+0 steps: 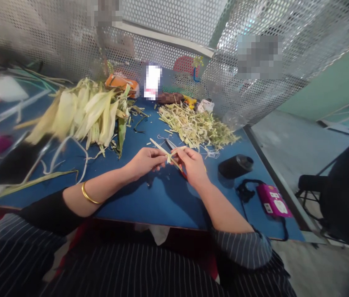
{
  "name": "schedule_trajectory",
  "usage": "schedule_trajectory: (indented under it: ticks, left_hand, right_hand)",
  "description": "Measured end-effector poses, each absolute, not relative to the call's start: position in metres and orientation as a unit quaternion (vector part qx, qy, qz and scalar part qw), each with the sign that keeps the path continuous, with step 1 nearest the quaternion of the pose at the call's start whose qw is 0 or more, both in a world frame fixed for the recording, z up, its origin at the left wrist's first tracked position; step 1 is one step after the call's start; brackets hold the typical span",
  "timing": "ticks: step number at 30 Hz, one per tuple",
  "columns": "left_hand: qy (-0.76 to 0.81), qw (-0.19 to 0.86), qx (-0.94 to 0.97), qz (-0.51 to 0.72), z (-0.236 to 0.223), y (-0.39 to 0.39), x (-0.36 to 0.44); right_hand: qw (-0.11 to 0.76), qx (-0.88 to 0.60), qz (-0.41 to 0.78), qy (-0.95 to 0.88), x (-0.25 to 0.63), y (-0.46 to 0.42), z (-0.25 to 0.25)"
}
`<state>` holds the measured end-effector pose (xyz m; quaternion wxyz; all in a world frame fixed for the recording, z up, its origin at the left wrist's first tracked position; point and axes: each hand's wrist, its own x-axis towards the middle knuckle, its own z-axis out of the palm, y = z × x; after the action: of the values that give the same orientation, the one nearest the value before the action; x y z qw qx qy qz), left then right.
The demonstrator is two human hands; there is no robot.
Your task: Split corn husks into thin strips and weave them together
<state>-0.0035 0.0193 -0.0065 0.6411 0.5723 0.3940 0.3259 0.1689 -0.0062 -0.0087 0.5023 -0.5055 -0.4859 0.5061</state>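
Note:
Both hands meet over the middle of the blue table, pinching a pale strip of corn husk (169,157) that is folded or knotted between them. My left hand (148,162) is closed on its left side, and my right hand (192,161) is closed on its right side. One end of the strip sticks up to the left. Partly hidden under the hands lie scissors (171,144), their blades pointing away and an orange-red handle below my right hand. Past my left hand is a large pile of dried corn husks (81,109). Beyond my right hand spreads a heap of husk scraps (193,123).
A black cylinder (235,166) and a magenta box (273,201) with a black strap sit on the right of the blue table (125,208). An orange packet (122,85) stands at the back. Perforated metal panels (168,49) enclose the far side. A black chair (347,189) is at right.

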Motion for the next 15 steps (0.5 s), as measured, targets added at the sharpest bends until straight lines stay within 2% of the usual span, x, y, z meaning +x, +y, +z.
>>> schedule_trajectory:
  ticks: [3, 6, 9, 15]
  left_hand:
    - [0.404, 0.638, 0.564, 0.334, -0.007, 0.020, -0.004]
    - [0.414, 0.630, 0.570, 0.328, -0.007, 0.020, -0.003]
    - [0.417, 0.616, 0.591, 0.314, -0.006, 0.018, -0.002]
    - [0.409, 0.584, 0.630, 0.308, -0.008, 0.017, -0.003]
  right_hand:
    - [0.440, -0.452, 0.547, -0.551, 0.174, -0.008, -0.002]
    - [0.394, -0.449, 0.518, -0.613, 0.171, -0.010, -0.002]
    - [0.404, -0.486, 0.466, -0.619, 0.166, -0.010, -0.007]
    - [0.448, -0.522, 0.457, -0.565, 0.165, -0.007, -0.016]
